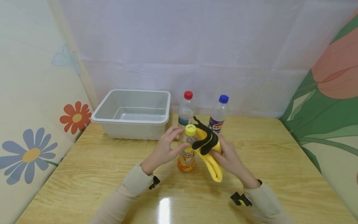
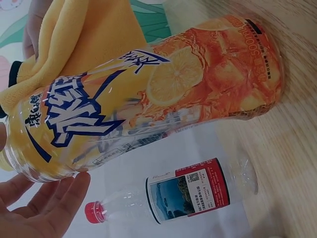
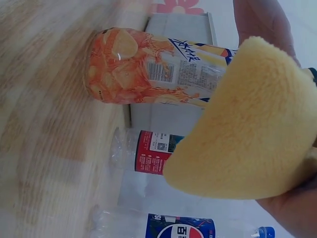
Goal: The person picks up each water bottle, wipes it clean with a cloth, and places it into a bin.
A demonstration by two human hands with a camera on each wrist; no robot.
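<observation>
Fuzzy folded yellow cloth point(image 3: 247, 129); smooth cylindrical plastic bottle point(image 1: 185, 162).

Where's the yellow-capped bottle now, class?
In the head view, just right of centre, the yellow-capped bottle stands between the left hand and the yellow cloth.

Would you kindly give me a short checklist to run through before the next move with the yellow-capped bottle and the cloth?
1. Yellow-capped bottle standing base-down on the table: ok.
2. Yellow cap in place on that bottle: ok.
3. Left hand steadying the bottle: ok, thumb and fingers are about its upper part; how firmly, cannot tell.
4. Yellow cloth held in the right hand: ok.
5. Cloth touching the bottle: cannot tell, since they overlap in the views.
6. Red-capped bottle and blue-capped bottle upright behind: ok.
</observation>
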